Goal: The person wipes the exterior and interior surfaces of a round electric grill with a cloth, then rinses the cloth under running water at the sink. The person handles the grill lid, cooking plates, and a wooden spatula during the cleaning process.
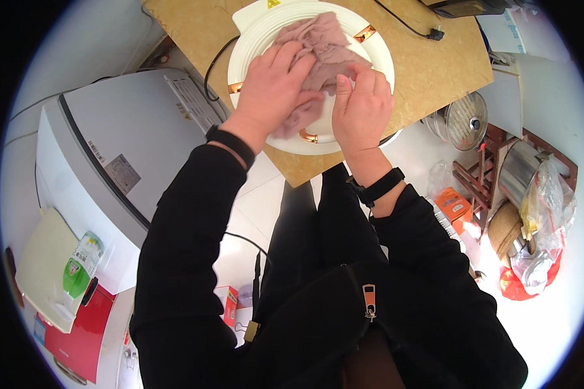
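A crumpled mauve cloth [323,46] lies over the middle of a round white electric appliance [253,53] with copper-coloured trim. My left hand [277,80] grips the cloth from the left, its fingers bent into the folds. One end of the cloth hangs below that palm and is blurred. At the cloth's right edge is my right hand [364,104], fingers curled and thumb raised apart from them. Its fingertips meet the cloth's border, but whether they pinch it cannot be made out.
The appliance stands on a tan table [432,68], near its front corner. A black plug [435,34] lies on the tabletop. Left of me is a grey-topped refrigerator [136,116]. To the right are a glass lid [466,121], a steel pot [520,167] and an orange box [452,206].
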`<state>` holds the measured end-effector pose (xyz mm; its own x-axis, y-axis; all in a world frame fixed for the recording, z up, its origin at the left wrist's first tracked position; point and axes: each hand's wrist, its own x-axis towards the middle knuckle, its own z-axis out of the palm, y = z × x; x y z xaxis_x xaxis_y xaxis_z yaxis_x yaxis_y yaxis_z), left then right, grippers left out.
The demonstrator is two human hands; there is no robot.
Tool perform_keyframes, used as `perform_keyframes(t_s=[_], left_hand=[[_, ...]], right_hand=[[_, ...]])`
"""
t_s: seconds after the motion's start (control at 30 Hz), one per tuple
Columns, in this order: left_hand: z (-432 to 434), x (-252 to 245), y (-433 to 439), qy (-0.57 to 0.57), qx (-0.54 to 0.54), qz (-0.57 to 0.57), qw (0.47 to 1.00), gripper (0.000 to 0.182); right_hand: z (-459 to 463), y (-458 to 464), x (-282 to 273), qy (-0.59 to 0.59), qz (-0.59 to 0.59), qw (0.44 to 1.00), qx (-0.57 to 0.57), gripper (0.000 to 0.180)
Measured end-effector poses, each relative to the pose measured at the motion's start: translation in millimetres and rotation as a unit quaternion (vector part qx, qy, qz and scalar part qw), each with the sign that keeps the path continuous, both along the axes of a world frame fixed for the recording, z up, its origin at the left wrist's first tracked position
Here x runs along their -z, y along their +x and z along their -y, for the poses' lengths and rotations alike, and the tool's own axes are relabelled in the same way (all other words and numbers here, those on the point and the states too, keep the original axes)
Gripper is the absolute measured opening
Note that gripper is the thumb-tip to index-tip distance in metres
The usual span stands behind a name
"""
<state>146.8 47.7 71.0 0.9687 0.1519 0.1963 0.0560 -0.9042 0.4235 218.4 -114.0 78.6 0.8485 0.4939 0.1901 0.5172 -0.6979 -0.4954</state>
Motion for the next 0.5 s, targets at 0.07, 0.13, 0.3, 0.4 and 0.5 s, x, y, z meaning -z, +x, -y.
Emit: perform_keyframes(t_s=[0.07, 0.13, 0.3, 0.4, 0.5], left_hand=[[7, 5, 26, 0.016, -0.050, 0.016, 0.998, 0.057], [11, 9, 51, 0.020, -0.105, 0.002, 0.994, 0.054], [11, 7, 30, 0.023, -0.069, -0.007, 0.997, 0.057], [9, -1, -13, 0.041, -0.048, -0.052, 0.997, 0.061], [10, -6, -47, 0.066, -0.096, -0.079, 0.990, 0.065]], right_hand=[[1, 0, 1, -0.004, 0.002, 1.000, -0.001, 0.031], [1, 1, 3, -0.006, 0.012, 1.000, 0.001, 0.031], [1, 3, 7, 0.000, 0.009, 1.000, 0.012, 0.028], [0, 4, 6, 0.000, 0.001, 1.000, 0.009, 0.025], [0, 3, 4, -0.004, -0.004, 1.000, 0.015, 0.024]])
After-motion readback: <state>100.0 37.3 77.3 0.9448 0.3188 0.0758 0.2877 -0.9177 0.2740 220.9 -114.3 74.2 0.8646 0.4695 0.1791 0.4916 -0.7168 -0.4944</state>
